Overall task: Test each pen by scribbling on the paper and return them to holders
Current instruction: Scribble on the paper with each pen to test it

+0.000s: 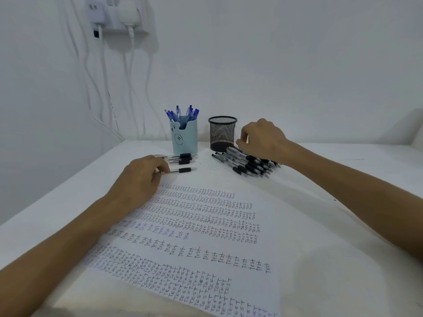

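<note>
Novice: where do the black pens lie?

Coach: most sit in a loose pile of black pens (249,162) just beside the mesh holder (222,131), which shows no pens above its rim; a small group of pens (180,157) rests at the foot of the blue holder (184,138), itself full of blue pens (183,112); one single pen (184,170) lies nearer the paper (206,225), whose rows of "TEST" cover much of it.

Novice: and the hands?

Coach: the left hand (139,179) pinches the clip end of that single pen; the right hand (263,139) curls over the pile's far edge, fingertips among the barrels; whether it has one gripped cannot be told.

Novice: how should the person do this step well?

Coach: probably by lifting one pen only, from the top of the pile, so the rest do not roll; the left hand might better steady the paper; the scribble belongs in a bare strip, kept short, so the ink shows plainly; black pens likely go to the mesh holder.
</note>
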A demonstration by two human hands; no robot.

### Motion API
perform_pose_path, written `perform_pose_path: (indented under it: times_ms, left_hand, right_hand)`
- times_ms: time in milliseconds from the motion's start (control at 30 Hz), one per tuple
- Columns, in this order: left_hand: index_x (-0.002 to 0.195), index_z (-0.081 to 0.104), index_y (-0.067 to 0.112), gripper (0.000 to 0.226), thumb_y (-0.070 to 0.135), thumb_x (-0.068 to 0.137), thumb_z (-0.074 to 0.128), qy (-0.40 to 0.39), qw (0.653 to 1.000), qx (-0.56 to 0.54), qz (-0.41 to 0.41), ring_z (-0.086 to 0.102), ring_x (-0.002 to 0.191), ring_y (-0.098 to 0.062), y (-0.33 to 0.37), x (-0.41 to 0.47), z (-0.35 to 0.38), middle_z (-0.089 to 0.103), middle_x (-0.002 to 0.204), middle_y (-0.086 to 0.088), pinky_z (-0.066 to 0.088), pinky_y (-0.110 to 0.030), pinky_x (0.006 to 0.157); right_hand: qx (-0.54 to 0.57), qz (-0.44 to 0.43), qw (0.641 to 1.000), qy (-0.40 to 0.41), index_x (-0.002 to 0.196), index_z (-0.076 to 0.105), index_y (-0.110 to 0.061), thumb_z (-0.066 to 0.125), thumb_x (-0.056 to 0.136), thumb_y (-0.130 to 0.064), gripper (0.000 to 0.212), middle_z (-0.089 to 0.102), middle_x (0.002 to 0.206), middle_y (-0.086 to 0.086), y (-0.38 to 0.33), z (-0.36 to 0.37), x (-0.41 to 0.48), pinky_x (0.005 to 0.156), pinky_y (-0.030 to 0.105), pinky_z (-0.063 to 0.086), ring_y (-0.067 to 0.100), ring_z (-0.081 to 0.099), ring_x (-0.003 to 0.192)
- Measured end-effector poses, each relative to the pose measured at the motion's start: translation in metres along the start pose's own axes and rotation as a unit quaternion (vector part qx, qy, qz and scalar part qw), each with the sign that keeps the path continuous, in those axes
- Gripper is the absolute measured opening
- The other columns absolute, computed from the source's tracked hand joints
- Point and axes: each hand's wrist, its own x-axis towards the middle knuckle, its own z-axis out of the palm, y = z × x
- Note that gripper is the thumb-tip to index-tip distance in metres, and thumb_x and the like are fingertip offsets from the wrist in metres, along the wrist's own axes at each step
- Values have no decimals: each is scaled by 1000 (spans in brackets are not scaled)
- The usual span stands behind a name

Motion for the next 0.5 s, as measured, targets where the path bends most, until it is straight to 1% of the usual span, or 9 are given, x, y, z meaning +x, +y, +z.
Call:
perform_pose_path:
  times_ms: [67, 167, 200, 267, 333, 400, 467, 500]
  left_hand:
    - [99, 72, 22, 32, -8, 92, 61, 1, 1000, -5, 9, 63, 89, -19, 0, 0, -1, 64, 98, 9, 47, -33, 78]
    - [98, 70, 22, 31, -7, 93, 62, 29, 999, 1, 43, 62, 90, -22, 4, -1, -2, 65, 97, 8, 52, -42, 80]
    - [98, 70, 22, 29, -6, 93, 63, 43, 997, 7, 57, 62, 91, -22, 6, -2, -4, 66, 98, 8, 53, -44, 81]
    - [100, 70, 20, 25, -4, 95, 63, 68, 994, 8, 82, 61, 94, -20, 13, -3, -6, 67, 100, 6, 54, -47, 83]
    - [102, 70, 17, 20, -1, 96, 64, 85, 991, -10, 100, 62, 94, -18, 23, -4, -9, 65, 101, 9, 56, -43, 85]
    - [103, 69, 15, 16, 1, 96, 67, 104, 986, -33, 123, 64, 91, -14, 33, -5, -11, 66, 102, 9, 57, -38, 86]
    - [103, 69, 13, 14, 4, 93, 72, 122, 981, -60, 139, 63, 89, -6, 42, -5, -12, 69, 102, 6, 55, -24, 86]
    - [103, 69, 12, 14, 6, 92, 75, 131, 978, -74, 142, 63, 90, -5, 47, -6, -13, 70, 101, 6, 52, -16, 87]
  right_hand:
    - [17, -38, 999, 20, 89, 70, -15, 58, 96, -32, 22, 64, 82, 7, -9, 4, -3, 64, 29, 42, 28, 61, 76]
    - [42, -118, 991, 39, 85, 67, -14, 58, 94, -27, 18, 65, 78, 0, -25, 9, -11, 63, 30, 44, 25, 63, 76]
    - [50, -148, 987, 41, 86, 66, -14, 59, 94, -26, 16, 66, 80, -1, -31, 11, -14, 64, 31, 45, 23, 62, 78]
    - [55, -206, 976, 39, 95, 67, -15, 60, 96, -27, 14, 67, 93, -1, -43, 15, -22, 70, 31, 46, 19, 60, 84]
    - [48, -243, 968, 31, 109, 67, -14, 60, 98, -31, 21, 66, 108, 0, -52, 20, -28, 75, 29, 44, 18, 60, 93]
    - [52, -265, 962, 24, 122, 64, -16, 60, 98, -38, 33, 64, 120, 0, -61, 27, -35, 82, 32, 50, 18, 61, 103]
    - [71, -285, 956, 13, 132, 58, -17, 59, 98, -42, 42, 62, 128, -1, -68, 34, -42, 87, 31, 51, 16, 60, 108]
    - [80, -294, 952, 8, 133, 57, -16, 59, 100, -40, 41, 62, 129, -1, -70, 37, -44, 85, 28, 49, 14, 59, 106]
